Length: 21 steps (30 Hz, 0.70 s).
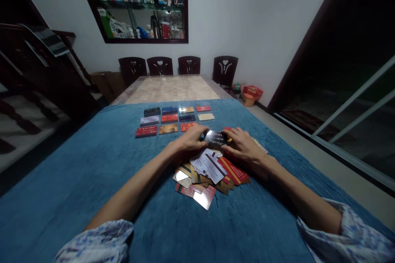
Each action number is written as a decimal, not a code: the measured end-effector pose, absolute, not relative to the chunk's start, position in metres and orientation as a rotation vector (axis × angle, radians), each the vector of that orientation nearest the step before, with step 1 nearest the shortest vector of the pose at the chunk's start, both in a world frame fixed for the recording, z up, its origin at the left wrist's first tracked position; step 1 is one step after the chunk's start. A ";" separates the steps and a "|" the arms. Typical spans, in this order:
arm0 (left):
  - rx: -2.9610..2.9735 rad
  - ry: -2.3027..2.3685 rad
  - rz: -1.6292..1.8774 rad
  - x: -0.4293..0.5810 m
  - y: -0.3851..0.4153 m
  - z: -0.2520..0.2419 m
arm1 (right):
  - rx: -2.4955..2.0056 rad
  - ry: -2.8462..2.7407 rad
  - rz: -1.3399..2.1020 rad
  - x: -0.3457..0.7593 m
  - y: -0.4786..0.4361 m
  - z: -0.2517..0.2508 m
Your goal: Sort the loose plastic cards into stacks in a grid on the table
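A black plastic card [215, 138] with pale print is held between my two hands, above a loose heap. My left hand [194, 137] pinches its left edge, and my right hand [242, 144] grips the right edge. Beneath lies a jumble of cards: a silver card [207, 165], a red card with a gold stripe [236, 171], and gold and pinkish ones under them. Beyond my left hand, neat card stacks stand in rows, among them a black stack [152, 111], a blue stack [170, 110], a gold stack [168, 129] and a dark red stack [146, 131].
A blue cloth [92, 172] covers the near part of the long table, whose marbled top [173, 87] shows beyond. Several dark chairs [160, 66] line the far end. To the right, a red bag rests on an orange bin [248, 99]; glass shelves [142, 6] are set in the wall.
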<state>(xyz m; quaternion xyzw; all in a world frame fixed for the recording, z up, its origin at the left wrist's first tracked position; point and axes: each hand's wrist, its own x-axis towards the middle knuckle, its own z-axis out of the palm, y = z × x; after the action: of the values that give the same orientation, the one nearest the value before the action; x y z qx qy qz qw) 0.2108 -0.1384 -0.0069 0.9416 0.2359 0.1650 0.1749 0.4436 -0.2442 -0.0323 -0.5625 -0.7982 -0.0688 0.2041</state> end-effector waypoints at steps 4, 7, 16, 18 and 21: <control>2.663 0.662 0.466 0.198 -0.137 -0.002 | -1.558 -2.297 -0.153 0.439 -0.238 -0.024; 2.645 0.650 0.481 0.187 -0.137 0.001 | -1.537 -2.344 -0.075 0.436 -0.232 -0.016; 2.617 0.765 0.442 0.157 -0.128 0.001 | -1.462 -2.459 0.035 0.412 -0.205 -0.002; 2.621 0.789 0.441 0.149 -0.126 0.002 | -1.453 -2.470 0.028 0.406 -0.197 -0.001; 2.637 0.848 0.440 0.136 -0.122 0.004 | -1.425 -2.501 0.031 0.396 -0.184 -0.002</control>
<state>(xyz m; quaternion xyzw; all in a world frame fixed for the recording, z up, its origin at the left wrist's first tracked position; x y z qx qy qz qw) 0.1364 -0.1218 0.0038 0.9269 0.2980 0.1545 0.1677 0.3963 -0.1839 -0.0019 -0.4909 -0.8613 0.0107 0.1310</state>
